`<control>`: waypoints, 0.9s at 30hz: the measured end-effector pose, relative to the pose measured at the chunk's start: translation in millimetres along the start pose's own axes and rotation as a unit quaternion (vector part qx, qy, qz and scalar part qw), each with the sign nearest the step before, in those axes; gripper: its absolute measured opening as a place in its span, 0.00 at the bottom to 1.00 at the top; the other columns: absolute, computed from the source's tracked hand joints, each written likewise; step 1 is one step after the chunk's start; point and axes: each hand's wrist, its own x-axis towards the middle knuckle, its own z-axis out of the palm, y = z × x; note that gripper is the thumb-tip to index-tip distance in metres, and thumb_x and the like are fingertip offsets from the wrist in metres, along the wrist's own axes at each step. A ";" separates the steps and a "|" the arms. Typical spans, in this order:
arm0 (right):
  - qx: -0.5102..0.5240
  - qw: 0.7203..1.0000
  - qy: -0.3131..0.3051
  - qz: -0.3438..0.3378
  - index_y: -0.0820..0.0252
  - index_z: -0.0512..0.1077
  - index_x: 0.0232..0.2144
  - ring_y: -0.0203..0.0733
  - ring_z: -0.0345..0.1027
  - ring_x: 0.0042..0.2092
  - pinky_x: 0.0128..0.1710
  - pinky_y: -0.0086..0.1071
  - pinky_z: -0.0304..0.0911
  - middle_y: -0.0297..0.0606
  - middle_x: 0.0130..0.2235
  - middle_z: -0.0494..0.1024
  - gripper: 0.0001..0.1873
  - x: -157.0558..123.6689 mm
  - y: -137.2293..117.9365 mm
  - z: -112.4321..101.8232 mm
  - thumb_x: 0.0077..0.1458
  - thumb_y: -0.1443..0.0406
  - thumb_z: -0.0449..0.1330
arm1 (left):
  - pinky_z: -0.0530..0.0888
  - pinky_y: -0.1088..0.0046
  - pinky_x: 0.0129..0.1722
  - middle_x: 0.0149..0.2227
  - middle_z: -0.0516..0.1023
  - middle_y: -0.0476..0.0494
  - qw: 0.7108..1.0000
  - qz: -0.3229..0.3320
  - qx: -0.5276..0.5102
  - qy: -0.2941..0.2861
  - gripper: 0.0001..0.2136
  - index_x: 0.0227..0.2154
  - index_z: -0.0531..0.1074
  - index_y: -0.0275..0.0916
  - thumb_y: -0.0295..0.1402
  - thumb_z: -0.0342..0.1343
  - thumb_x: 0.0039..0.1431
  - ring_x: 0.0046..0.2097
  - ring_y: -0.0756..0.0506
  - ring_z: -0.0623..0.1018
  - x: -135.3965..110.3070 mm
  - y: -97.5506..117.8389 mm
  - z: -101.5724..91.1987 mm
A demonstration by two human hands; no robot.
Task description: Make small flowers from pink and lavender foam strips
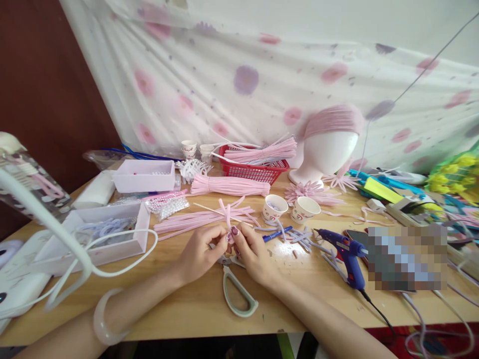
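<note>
**Pink stem (227,215) pinched mid-counter (179,309), clutter on pretty much every side**

Closest in, one handle loop of the scissors (226,291) can be seen right below the hands, and the rest is mostly covered by them. Over that, the pink stem is pinched between the fingertips of the left hand (205,249) and right hand (256,254), which are held nearly together.

Off to the left, the view of a white box (119,252) is kinda blocked by a thick white tube (56,224). Over on the right, a blue glue gun (351,264) is parked with its nozzle pointed left, near some scattered lavender stems (299,240) and a blue pen (277,234).

Just past the hands, loose pink stems (183,223) are crossed by a thin stick (209,209), with two paper cups (272,215) (305,215) set to the right. Behind those, a fat pink bundle (230,186) is laid in front of a red basket (254,173) that's stuffed with more stems. A white mannequin head (331,149) is stood beside it, and everything is backed by a flowery sheet (224,99).
</note>
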 end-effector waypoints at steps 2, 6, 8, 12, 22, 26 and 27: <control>-0.036 0.999 0.002 -0.020 0.57 0.58 0.25 0.35 0.55 0.26 0.28 0.29 0.52 0.30 0.24 0.62 0.18 0.5 -1.1 -0.3 0.67 0.57 0.48 | 0.67 0.75 0.28 0.22 0.71 0.49 0.999 -0.006 -0.024 -0.024 0.14 0.22 0.68 0.39 0.36 0.48 0.62 0.26 0.49 0.71 -1.6 -1.3 -1.3; -0.040 0.999 -0.015 -0.013 0.57 0.59 0.24 0.35 0.54 0.26 0.27 0.29 0.51 0.29 0.23 0.60 0.19 3.8 1.9 -3.5 0.66 0.56 0.49 | 0.65 0.75 0.26 0.20 0.68 0.52 0.999 0.023 -0.006 0.037 0.12 0.25 0.68 0.40 0.36 0.47 0.63 0.23 0.50 0.67 -2.1 -0.2 -8.1; -0.017 0.999 -0.040 -0.009 0.57 0.61 0.25 0.35 0.54 0.26 0.27 0.29 0.52 0.29 0.23 0.61 0.19 4.7 3.3 -4.9 0.66 0.55 0.49 | 0.64 0.76 0.26 0.21 0.69 0.53 0.998 0.013 0.000 0.065 0.09 0.32 0.70 0.40 0.36 0.48 0.63 0.22 0.50 0.67 -0.5 0.9 -10.2; 0.008 0.998 -0.056 -0.023 0.57 0.62 0.27 0.35 0.54 0.25 0.27 0.29 0.53 0.30 0.24 0.61 0.19 3.1 0.5 -6.2 0.66 0.53 0.49 | 0.63 0.75 0.26 0.22 0.71 0.50 1.000 -0.017 0.008 0.025 0.14 0.25 0.68 0.40 0.41 0.49 0.64 0.24 0.50 0.69 4.9 -0.3 -8.4; -0.003 0.999 -0.007 -0.038 0.58 0.63 0.26 0.34 0.53 0.22 0.23 0.28 0.52 0.29 0.21 0.61 0.20 -0.5 -4.1 -12.1 0.66 0.53 0.49 | 0.56 0.78 0.17 0.13 0.60 0.59 0.975 -0.113 -0.170 -0.084 0.19 0.33 0.67 0.39 0.52 0.50 0.59 0.15 0.53 0.58 5.0 -8.3 6.0; 0.048 0.999 0.007 0.002 0.58 0.63 0.24 0.32 0.49 0.20 0.20 0.28 0.48 0.27 0.19 0.59 0.22 4.6 -3.8 -10.2 0.62 0.49 0.53 | 0.60 0.80 0.18 0.17 0.65 0.59 0.986 -0.084 -0.140 0.021 0.12 0.40 0.69 0.39 0.38 0.58 0.57 0.17 0.54 0.63 4.6 -2.3 -2.2; 0.062 0.998 0.009 0.016 0.58 0.64 0.24 0.31 0.48 0.19 0.19 0.27 0.47 0.26 0.18 0.58 0.22 5.9 -3.4 -10.0 0.61 0.49 0.55 | 0.63 0.80 0.19 0.20 0.69 0.56 0.985 -0.077 -0.153 0.016 0.11 0.40 0.71 0.38 0.37 0.58 0.57 0.19 0.54 0.66 4.6 0.0 -3.3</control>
